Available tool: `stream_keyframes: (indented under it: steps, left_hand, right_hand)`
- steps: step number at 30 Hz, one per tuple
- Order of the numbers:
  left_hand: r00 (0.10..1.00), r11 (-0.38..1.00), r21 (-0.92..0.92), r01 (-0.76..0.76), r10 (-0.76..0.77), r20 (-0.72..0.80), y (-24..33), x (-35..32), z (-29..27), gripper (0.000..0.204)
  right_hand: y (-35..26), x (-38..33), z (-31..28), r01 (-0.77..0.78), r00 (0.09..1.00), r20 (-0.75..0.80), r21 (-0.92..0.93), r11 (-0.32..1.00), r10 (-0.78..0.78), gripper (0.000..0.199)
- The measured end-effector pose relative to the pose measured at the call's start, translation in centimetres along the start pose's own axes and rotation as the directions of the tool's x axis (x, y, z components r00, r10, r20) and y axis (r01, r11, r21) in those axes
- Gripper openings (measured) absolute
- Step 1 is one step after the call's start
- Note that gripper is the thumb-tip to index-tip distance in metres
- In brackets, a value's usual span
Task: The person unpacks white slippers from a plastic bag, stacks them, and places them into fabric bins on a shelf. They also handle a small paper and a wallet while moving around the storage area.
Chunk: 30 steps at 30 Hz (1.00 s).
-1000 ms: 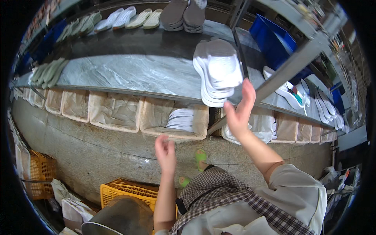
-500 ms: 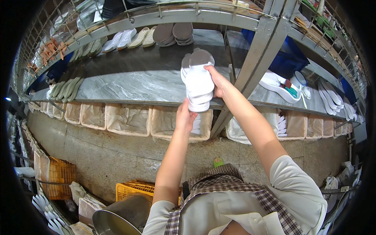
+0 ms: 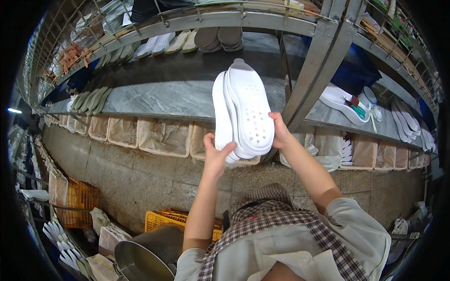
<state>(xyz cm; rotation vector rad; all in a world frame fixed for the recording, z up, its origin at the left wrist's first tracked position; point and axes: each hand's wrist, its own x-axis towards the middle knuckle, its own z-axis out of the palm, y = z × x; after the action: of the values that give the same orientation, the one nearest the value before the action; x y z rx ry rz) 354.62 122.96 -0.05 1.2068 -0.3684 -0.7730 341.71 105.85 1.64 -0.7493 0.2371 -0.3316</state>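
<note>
A stack of white shoe soles (image 3: 253,110) is held up in front of me, over the front edge of the grey shelf. Rows of small holes run along the face of the front sole. My left hand (image 3: 217,154) grips the lower left side, its thumb across the edge of a sole. On the lower right side, my right hand (image 3: 280,131) is closed round the edge, with some fingers hidden behind. Both hands share the same stack, which leans slightly to the left at the top.
Brown soles (image 3: 230,37), cream soles (image 3: 190,42) and green soles (image 3: 93,100) line the marbled shelf (image 3: 164,98). Lined bins (image 3: 161,136) stand below it. A metal post (image 3: 323,61) rises at right. Behind me are a metal pot (image 3: 145,257) and a yellow crate (image 3: 82,203).
The soles have come off the shelf area toward me and now show their holed face more fully. My right hand has moved lower and to the right, and my left hand slightly down.
</note>
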Motion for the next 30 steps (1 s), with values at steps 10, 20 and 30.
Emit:
stream_keyframes:
  steps: [10, 20, 30]
  left_hand:
    - [0.931, 0.974, 0.14, -0.177, 0.211, -0.296, 6.2, -5.4, -8.1, 0.063]
    - [0.828, 0.398, 0.806, -0.438, 0.527, 0.19, 12.9, -11.4, -10.3, 0.057]
    - [0.773, 0.698, 0.347, -0.627, 0.5, 0.391, 9.9, -9.6, -6.8, 0.072]
  right_hand:
    - [-3.1, 8.9, -3.4, 0.053, 0.893, -0.435, -0.146, 0.988, -0.113, 0.054]
    - [-1.4, 5.5, 3.5, 0.186, 0.592, -0.197, -0.91, 0.37, -0.781, 0.065]
    - [2.7, -11.5, 6.6, 0.291, 0.919, 0.347, -0.917, -0.272, -0.188, 0.04]
